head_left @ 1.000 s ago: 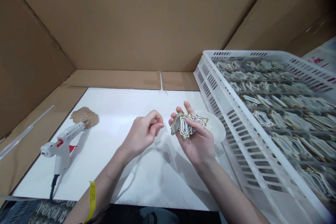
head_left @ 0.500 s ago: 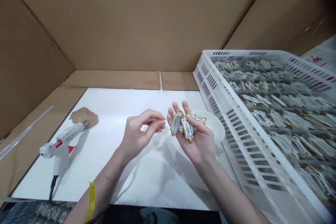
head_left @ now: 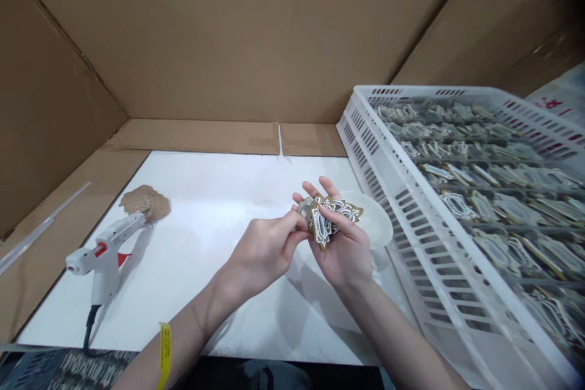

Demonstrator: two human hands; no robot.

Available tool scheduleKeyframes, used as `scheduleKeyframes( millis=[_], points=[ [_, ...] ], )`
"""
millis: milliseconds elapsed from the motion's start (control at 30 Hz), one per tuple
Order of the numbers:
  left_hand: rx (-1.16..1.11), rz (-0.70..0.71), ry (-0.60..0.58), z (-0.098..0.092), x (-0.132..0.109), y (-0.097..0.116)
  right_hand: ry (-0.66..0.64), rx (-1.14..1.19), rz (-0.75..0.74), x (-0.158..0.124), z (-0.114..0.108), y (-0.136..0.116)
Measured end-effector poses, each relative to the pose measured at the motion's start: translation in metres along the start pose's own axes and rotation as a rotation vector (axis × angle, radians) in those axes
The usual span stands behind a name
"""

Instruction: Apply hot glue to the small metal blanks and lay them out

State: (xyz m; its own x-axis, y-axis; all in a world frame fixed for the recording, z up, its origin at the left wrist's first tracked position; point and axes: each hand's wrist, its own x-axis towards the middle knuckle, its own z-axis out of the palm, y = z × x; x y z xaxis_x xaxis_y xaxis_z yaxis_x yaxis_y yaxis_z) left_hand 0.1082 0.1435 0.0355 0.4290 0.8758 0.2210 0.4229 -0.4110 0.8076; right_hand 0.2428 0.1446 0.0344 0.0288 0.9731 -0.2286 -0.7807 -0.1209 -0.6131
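Several small ornate frame-shaped plaques (head_left: 322, 222), white scrollwork with gold edges, lie fanned in my right hand (head_left: 345, 250). Its thumb presses on them from above, and its fingertips stick out behind. My left hand (head_left: 269, 250) has come up against the left end of the bunch. Between its thumb and fingers is the edge of a paler greyish plaque (head_left: 305, 208), which still rests against my right hand's fingers. Both hands are above the white board, left of a pale round dish (head_left: 377, 219), which the right hand partly covers.
A white slotted plastic crate (head_left: 393, 189) at the right holds rows of similar plaques (head_left: 516, 207). To the left, a white hot glue gun (head_left: 107, 256) has its nozzle over a brown patch (head_left: 145, 202). Cardboard walls (head_left: 228, 42) enclose the white board (head_left: 205, 189).
My left hand has moved right and now grips the pale plaque at the bunch's left end. My right hand stays nearly in place, still holding the plaques.
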Motion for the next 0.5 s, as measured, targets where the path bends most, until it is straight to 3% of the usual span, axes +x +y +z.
scheduleKeyframes(
  millis=[267,500],
  points=[
    [-0.450,-0.121,0.018,-0.015,-0.002,0.009,0.038,0.065,0.093,0.003,-0.003,-0.007],
    [-0.706,0.055,0.321,-0.030,-0.001,0.001,0.034,0.162,0.171,0.006,-0.006,-0.008]
  ],
)
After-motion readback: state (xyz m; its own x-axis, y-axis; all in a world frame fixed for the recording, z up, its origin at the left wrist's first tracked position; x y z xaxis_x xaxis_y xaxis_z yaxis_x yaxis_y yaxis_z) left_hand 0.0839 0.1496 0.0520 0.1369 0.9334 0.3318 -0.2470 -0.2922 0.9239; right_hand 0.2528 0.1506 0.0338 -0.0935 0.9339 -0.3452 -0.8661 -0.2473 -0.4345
